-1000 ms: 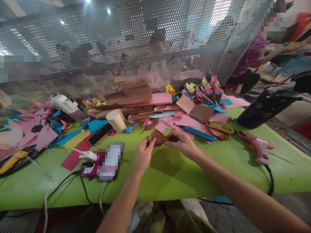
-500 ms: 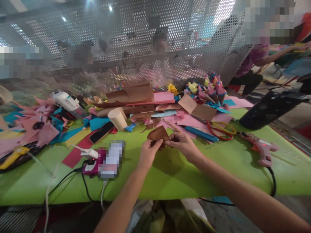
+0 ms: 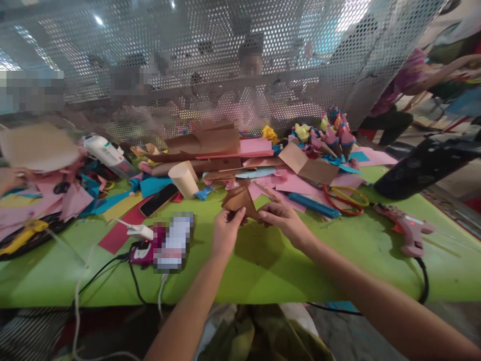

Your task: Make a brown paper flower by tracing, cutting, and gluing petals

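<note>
A piece of brown paper (image 3: 240, 199), rolled into a small cone shape, is held just above the green table (image 3: 263, 271). My left hand (image 3: 228, 229) is closed around its body, the thumb lying across the front. At the cone's lower right point, the fingers of my right hand (image 3: 282, 221) pinch the paper. My fingers hide part of the lower edge. Behind the cone lie pink paper sheets (image 3: 296, 183) and a pencil (image 3: 267, 191). A blue cylindrical tool (image 3: 314, 204) rests to the right of my right hand.
At right are a pink glue gun (image 3: 409, 229), red-and-yellow-handled scissors (image 3: 347, 200) and a black bottle (image 3: 424, 165). Left stand a phone (image 3: 175, 243), a purple power strip (image 3: 145, 253) and a paper roll (image 3: 183, 179). A co-worker's hand (image 3: 7, 180) is beside a blurred beige flat object (image 3: 41, 145).
The brown paper has tilted and moved slightly left, its point now toward my right fingers. At far left, the beige object has come further into view. The camera has shifted slightly.
</note>
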`<state>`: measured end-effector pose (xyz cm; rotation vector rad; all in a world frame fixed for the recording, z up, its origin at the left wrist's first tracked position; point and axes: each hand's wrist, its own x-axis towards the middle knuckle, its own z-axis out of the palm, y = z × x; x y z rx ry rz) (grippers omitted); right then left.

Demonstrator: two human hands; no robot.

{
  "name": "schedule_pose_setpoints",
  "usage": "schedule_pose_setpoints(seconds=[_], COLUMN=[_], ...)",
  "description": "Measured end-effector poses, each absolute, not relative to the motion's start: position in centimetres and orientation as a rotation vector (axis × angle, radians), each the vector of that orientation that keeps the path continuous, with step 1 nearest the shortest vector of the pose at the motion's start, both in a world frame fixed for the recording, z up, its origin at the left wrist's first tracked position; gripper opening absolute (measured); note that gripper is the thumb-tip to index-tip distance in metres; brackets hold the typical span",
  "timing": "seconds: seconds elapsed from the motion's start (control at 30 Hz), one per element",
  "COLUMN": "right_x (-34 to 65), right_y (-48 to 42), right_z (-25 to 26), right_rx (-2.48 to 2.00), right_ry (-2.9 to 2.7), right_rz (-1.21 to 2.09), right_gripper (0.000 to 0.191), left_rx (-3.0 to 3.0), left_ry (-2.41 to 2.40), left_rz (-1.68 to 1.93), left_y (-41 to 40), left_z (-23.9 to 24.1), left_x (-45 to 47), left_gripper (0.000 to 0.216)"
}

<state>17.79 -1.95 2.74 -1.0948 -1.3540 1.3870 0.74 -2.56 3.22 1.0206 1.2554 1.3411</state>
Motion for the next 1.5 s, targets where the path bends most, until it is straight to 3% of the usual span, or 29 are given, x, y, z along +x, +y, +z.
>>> schedule_pose_setpoints(seconds=[0.87, 1.2, 1.33, 1.5], right_x=[17.4, 17.5, 17.8, 17.7], right_y=[-2.2, -2.1, -1.7, -1.6], right_z=[2.3, 2.2, 1.7, 1.5], right_rx=[-1.177, -1.048, -1.062, -1.076], right_ry=[-1.55, -1.459, -1.357, -1.318], right_rz=[1.212, 1.316, 1.239, 1.27], right_gripper=[0.024, 0.037, 0.028, 0.03], left_rx=[0.848, 1.035, 1.129, 1.253], left_ry=[1.13, 1.143, 1.103, 1.161], left_rz=[1.322, 1.209, 1.109, 1.122], left_y=[-2.5, -2.2, -2.4, -2.6], left_z=[2.5, 2.1, 1.9, 1.9], left_x=[1.3, 0.9, 1.1, 0.8], left_gripper=[0.044, 0.035, 0.031, 0.026])
